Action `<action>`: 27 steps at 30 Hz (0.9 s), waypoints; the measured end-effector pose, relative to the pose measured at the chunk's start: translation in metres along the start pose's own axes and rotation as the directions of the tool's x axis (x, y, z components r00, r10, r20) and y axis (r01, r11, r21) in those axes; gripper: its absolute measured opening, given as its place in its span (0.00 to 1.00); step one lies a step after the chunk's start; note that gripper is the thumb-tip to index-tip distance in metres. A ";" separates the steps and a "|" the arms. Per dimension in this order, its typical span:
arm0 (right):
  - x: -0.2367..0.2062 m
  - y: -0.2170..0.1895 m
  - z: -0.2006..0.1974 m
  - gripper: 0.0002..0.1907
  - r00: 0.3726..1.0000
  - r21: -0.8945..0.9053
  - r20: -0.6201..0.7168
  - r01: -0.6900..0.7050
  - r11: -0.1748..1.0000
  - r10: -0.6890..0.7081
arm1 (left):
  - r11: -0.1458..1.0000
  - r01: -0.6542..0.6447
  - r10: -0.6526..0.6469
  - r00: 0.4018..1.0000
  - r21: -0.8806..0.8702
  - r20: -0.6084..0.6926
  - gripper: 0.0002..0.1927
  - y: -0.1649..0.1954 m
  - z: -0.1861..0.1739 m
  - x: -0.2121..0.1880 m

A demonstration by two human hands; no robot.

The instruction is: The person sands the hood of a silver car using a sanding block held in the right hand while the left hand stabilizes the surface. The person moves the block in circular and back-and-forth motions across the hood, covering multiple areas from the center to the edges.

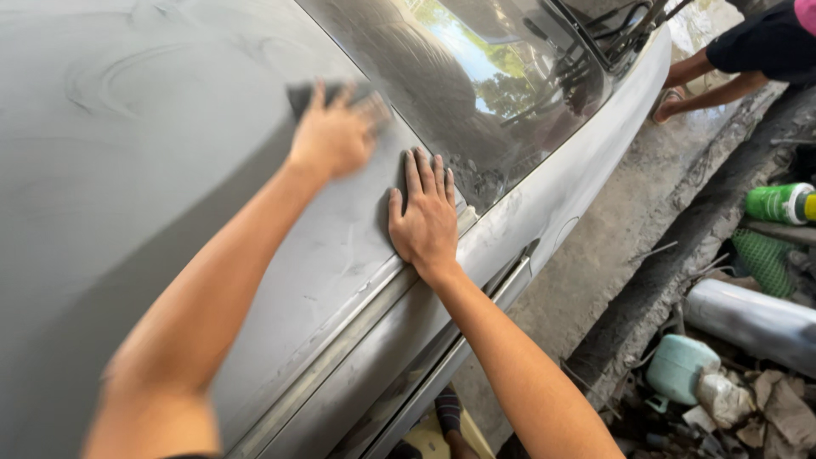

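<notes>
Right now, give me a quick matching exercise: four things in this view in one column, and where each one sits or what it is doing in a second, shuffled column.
Things:
1. left hand
2. right hand
3. green bottle
4. pale green jug

Places or states:
A. lying among debris on the ground, lower right
B. blurred, pressing a dark sanding pad on the dusty grey car panel
C. flat on the panel beside the windscreen
D. lying at the right edge of the view

Pairs: 1-B, 2-C, 3-D, 4-A
</notes>
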State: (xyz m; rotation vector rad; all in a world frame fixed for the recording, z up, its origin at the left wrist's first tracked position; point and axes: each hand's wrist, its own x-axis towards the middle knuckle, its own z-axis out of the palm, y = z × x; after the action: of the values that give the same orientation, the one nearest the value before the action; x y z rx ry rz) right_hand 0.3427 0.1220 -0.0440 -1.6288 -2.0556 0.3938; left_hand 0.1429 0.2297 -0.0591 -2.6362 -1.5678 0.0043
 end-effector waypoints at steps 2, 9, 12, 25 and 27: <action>-0.001 0.001 0.000 0.33 1.000 0.026 -0.003 -0.013 1.000 0.013 | 0.958 0.274 -0.273 0.962 -0.087 0.023 0.25 -0.040 -0.020 0.021; -0.002 -0.002 -0.004 0.34 1.000 0.029 -0.019 0.015 0.999 -0.014 | 0.978 0.179 -0.184 0.982 0.104 0.041 0.29 -0.002 -0.024 -0.082; -0.002 -0.005 -0.011 0.34 1.000 0.038 -0.025 -0.013 0.999 0.014 | 0.982 0.026 -0.053 0.989 0.189 0.139 0.31 0.030 -0.040 -0.056; -0.002 -0.008 -0.032 0.34 0.999 0.082 -0.043 0.017 0.997 -0.013 | 0.983 0.032 -0.061 0.986 0.183 0.156 0.33 0.047 -0.038 -0.026; -0.003 -0.008 -0.029 0.34 0.999 0.079 -0.038 0.015 0.997 -0.012 | 0.970 0.193 -0.216 0.965 0.150 0.151 0.30 0.024 -0.044 -0.016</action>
State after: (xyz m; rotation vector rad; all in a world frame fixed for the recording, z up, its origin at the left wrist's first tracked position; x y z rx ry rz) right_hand 0.3523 0.1151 -0.0168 -1.5636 -1.9966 0.4322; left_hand 0.1586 0.2017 -0.0178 -2.4144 -1.8153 0.3143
